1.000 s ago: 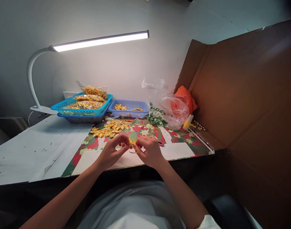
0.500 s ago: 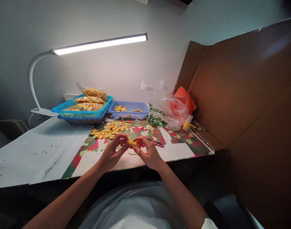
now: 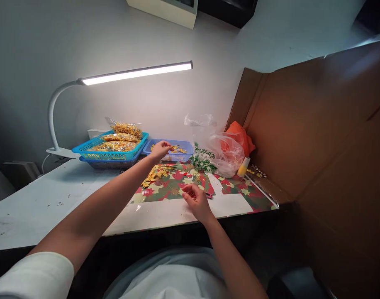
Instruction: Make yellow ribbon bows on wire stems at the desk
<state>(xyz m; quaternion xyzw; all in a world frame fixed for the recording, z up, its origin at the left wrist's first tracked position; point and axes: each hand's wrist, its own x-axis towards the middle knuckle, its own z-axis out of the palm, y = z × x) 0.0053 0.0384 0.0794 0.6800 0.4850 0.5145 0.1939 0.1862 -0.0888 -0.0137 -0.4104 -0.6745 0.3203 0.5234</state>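
Note:
My left hand (image 3: 160,150) is over the blue-purple basket (image 3: 187,156), fingers pinched on a small yellow bow piece at their tips. Other yellow bows (image 3: 181,150) lie in that basket. Just above the patterned sheet (image 3: 165,193), my right hand (image 3: 196,200) is held with its thumb and fingers curved apart and nothing visible between them. A pile of yellow ribbon bows (image 3: 152,176) with thin ties is partly hidden behind my left forearm. Beside my right hand, a pink-handled tool (image 3: 209,195) is partly covered.
A turquoise basket (image 3: 107,155) of bagged yellow pieces stands at the back left under a lamp (image 3: 137,74). Plastic bags (image 3: 229,153), a glue-like bottle (image 3: 243,167) and a cardboard wall (image 3: 314,124) are at the right.
My left hand has moved away from my right and forward to the basket. The yellow bow with a loop that both hands held is gone from them. The view has tilted up.

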